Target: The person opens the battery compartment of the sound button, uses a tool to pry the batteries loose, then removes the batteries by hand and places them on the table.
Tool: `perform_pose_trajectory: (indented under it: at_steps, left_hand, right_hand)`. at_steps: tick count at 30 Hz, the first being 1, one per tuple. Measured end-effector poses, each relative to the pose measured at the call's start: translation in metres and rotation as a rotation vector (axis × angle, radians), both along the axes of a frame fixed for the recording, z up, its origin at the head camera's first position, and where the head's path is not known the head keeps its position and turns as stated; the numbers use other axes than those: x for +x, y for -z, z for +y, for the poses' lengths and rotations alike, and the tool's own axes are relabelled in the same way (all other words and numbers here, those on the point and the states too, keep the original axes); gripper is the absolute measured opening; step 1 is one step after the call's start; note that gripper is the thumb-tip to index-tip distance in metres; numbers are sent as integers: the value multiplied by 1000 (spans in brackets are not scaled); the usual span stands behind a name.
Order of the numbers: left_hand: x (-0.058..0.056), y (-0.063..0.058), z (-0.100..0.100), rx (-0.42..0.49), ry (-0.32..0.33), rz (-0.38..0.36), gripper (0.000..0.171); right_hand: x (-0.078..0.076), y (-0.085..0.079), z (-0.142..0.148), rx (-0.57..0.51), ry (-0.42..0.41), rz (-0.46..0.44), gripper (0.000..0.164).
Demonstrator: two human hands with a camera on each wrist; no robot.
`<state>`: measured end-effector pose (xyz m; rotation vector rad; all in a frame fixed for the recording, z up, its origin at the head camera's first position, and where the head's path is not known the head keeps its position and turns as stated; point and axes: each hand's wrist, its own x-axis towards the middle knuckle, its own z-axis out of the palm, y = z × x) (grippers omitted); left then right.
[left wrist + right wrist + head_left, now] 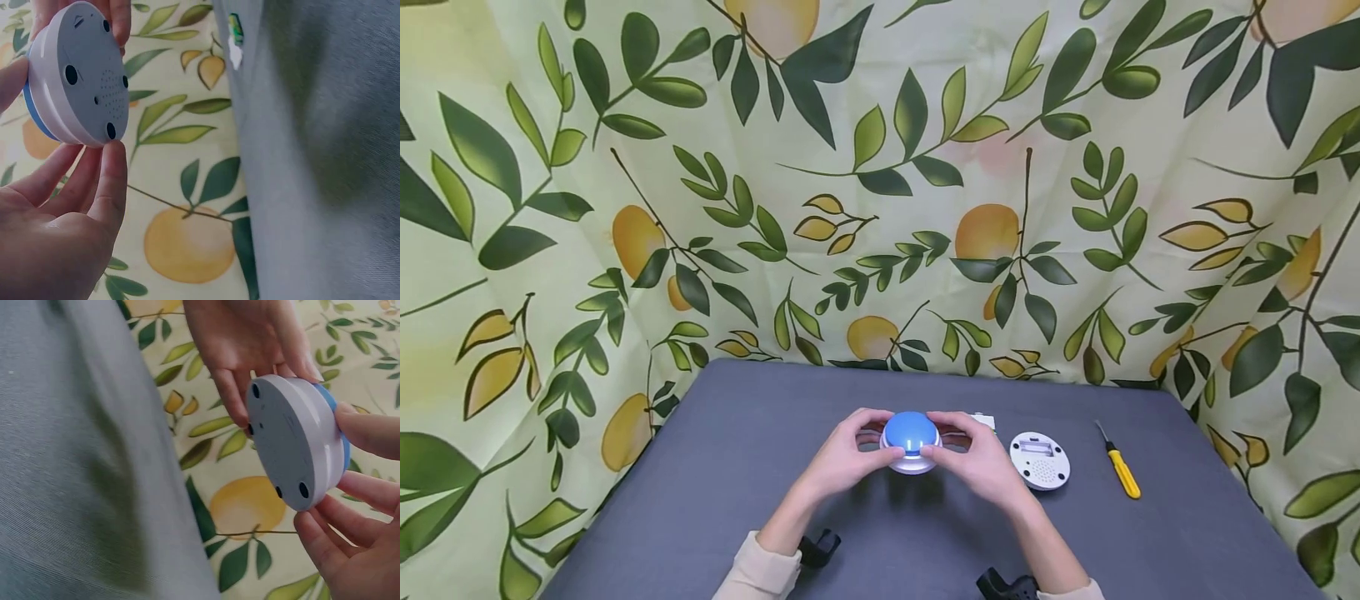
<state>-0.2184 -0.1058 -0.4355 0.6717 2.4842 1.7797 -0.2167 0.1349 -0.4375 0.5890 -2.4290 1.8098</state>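
Both hands hold a round push button point(912, 432) with a blue domed top and a white base, raised above the table. My left hand point(848, 457) grips its left side, thumb at the front of the dome. From the right, my right hand point(976, 460) grips it the same way. In the left wrist view the button's flat white underside point(94, 78) shows, with dark round feet and a patch of small holes. The right wrist view shows the white rim point(315, 444) between fingers and thumbs of both hands.
Right of the hands a second round white device point(1040, 461) lies underside up, a rectangular recess showing. Beyond it is a screwdriver point(1122, 471) with a yellow handle. A small white item point(983, 422) sits partly hidden behind the right hand. Leaf-patterned cloth point(910, 208) surrounds the grey table point(760, 417).
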Motion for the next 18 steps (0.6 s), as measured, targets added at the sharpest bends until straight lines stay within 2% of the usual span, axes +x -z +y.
perform_pose_trajectory:
  at_steps: [7,13,18]
  left_hand:
    - [-2,-9,12,-7,49,19,52]
    - [-5,-19,15,-3,131,73,53]
    - [-6,-23,17,-63,174,122,64]
  right_hand:
    - [6,-13,18,21,4,14,48]
    - [10,-21,26,24,28,11,47]
    - [13,-26,29,0,38,-18,47]
